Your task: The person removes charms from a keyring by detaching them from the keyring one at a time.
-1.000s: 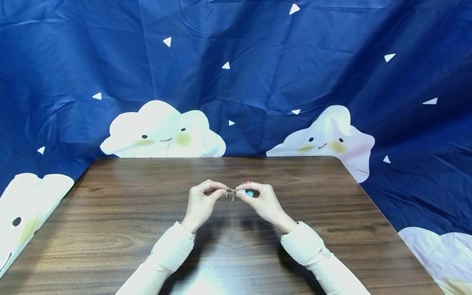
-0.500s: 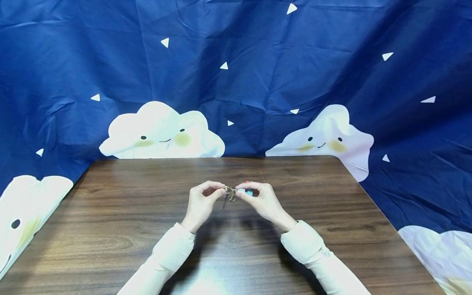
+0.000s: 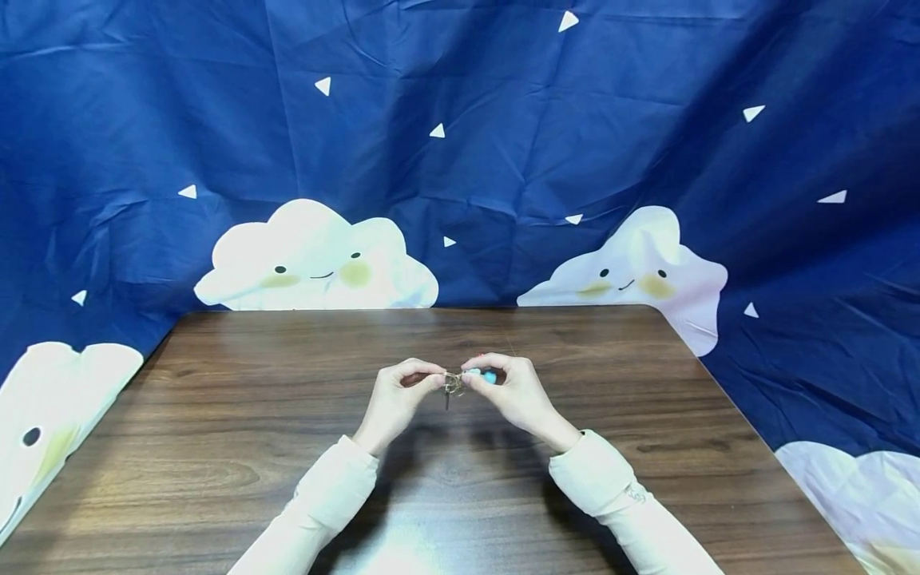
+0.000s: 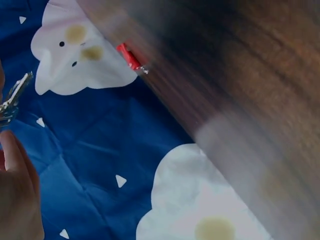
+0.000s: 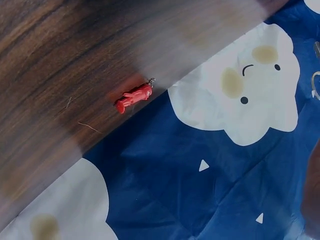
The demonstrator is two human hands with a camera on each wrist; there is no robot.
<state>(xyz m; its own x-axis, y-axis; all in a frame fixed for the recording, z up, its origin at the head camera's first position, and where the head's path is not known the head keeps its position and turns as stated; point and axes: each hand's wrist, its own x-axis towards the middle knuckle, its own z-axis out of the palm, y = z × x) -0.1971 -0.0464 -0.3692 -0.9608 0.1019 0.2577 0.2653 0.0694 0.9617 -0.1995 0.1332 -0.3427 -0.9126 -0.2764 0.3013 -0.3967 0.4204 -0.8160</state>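
Note:
In the head view my left hand (image 3: 394, 403) and right hand (image 3: 519, 397) face each other over the table, fingertips nearly meeting. Between them is a small bunch of keys (image 3: 454, 383) on brassy rings, one thin key hanging down. Left thumb and fingers pinch its left side; right thumb and fingers pinch the ring side. A light blue charm (image 3: 489, 376) shows between the right hand's fingers. The left wrist view catches a notched key (image 4: 19, 90) at its left edge, beside a hand (image 4: 20, 195). A ring (image 5: 315, 86) shows at the right wrist view's right edge.
A red figure-shaped charm (image 5: 134, 97) with a small metal clasp lies on the brown wooden table (image 3: 216, 447), near its far edge in the wrist views. Behind the table hangs a blue curtain (image 3: 489, 144) printed with white clouds.
My left hand has shifted slightly right and down, closer to the right hand. The keys have turned, and the thin key hangs lower. The right hand has hardly moved.

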